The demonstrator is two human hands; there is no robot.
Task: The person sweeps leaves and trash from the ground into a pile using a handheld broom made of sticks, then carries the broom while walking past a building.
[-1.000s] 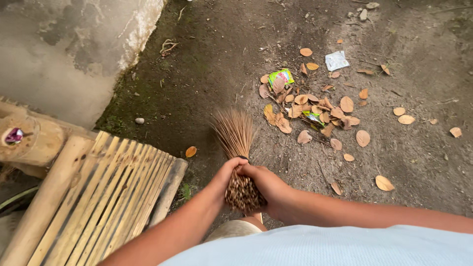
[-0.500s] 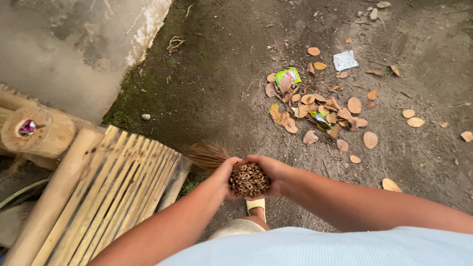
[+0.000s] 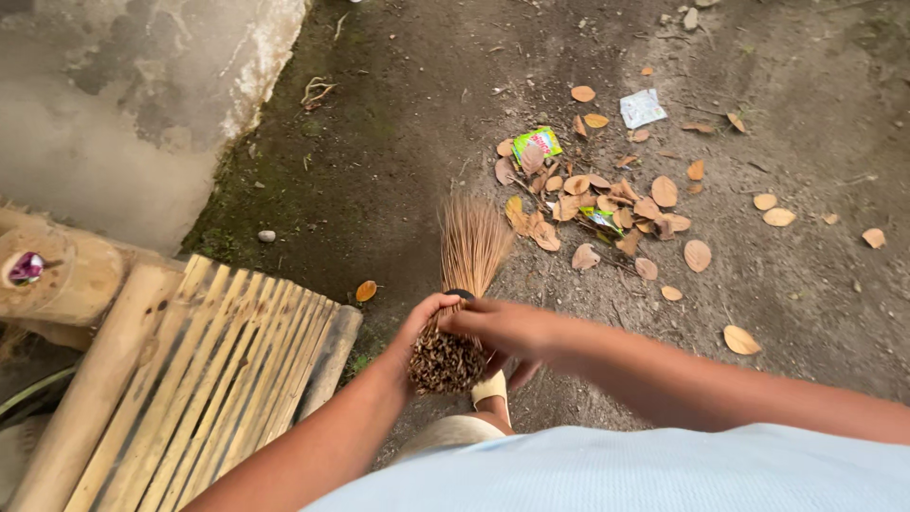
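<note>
I hold a short stick broom (image 3: pixel 463 275) made of thin brown ribs, its fanned tips pointing away from me toward the dirt. My left hand (image 3: pixel 417 327) is wrapped around the bundled base from the left. My right hand (image 3: pixel 500 332) lies over the same base from the right, fingers partly spread. The cut rib ends face me. Just beyond the broom tips is a heap of dry brown leaves (image 3: pixel 607 204) with a green snack wrapper (image 3: pixel 536 143) at its far left edge.
A white wrapper (image 3: pixel 643 108) lies past the heap. Loose leaves (image 3: pixel 740 339) dot the dirt on the right. A slatted bamboo bench (image 3: pixel 204 379) stands at lower left, a thick bamboo post (image 3: pixel 57 275) beside it, and a stained concrete wall (image 3: pixel 114 104) behind. My sandalled foot (image 3: pixel 491 391) shows below the broom.
Half a second ago the broom pointed left over the bench corner; it has swung back forward toward the leaf heap. My right fingers have loosened over the base.
</note>
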